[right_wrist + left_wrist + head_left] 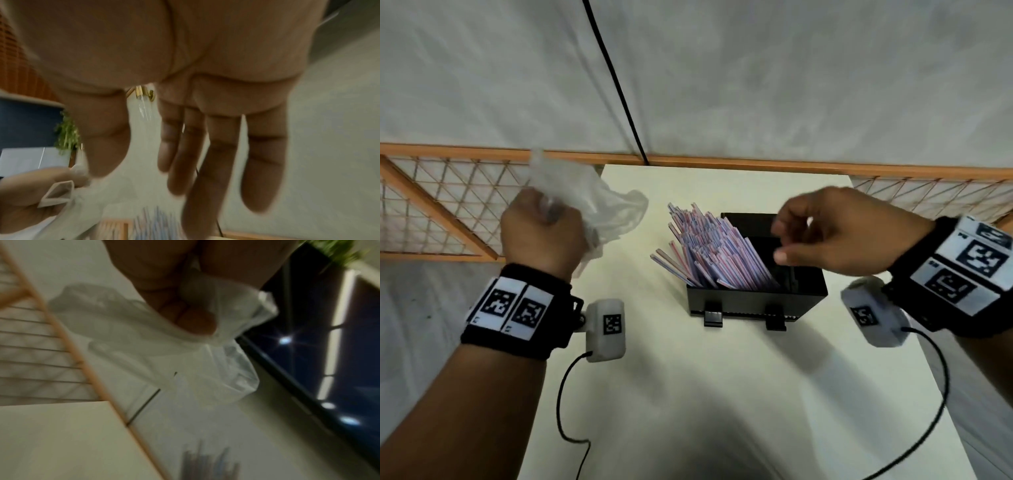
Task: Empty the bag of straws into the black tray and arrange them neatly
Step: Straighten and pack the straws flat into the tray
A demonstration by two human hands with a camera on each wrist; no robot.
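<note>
A black tray [753, 301] stands on the pale table [722, 394]. Many pink-and-blue wrapped straws [712, 246] lean in it, tilted to the left, their tops fanned out past its left rim. My left hand [544, 229] grips the crumpled clear plastic bag [599, 205] to the left of the tray, above the table's left edge; the bag [205, 363] hangs from my fist. My right hand [822, 236] hovers over the tray's right side, fingers relaxed and holding nothing; in the right wrist view its fingers [218, 162] are straight.
An orange wooden rail with wire mesh [448, 205] runs behind the table. A black cable [619, 89] crosses the grey wall. Wrist cameras and their cables hang beside both forearms.
</note>
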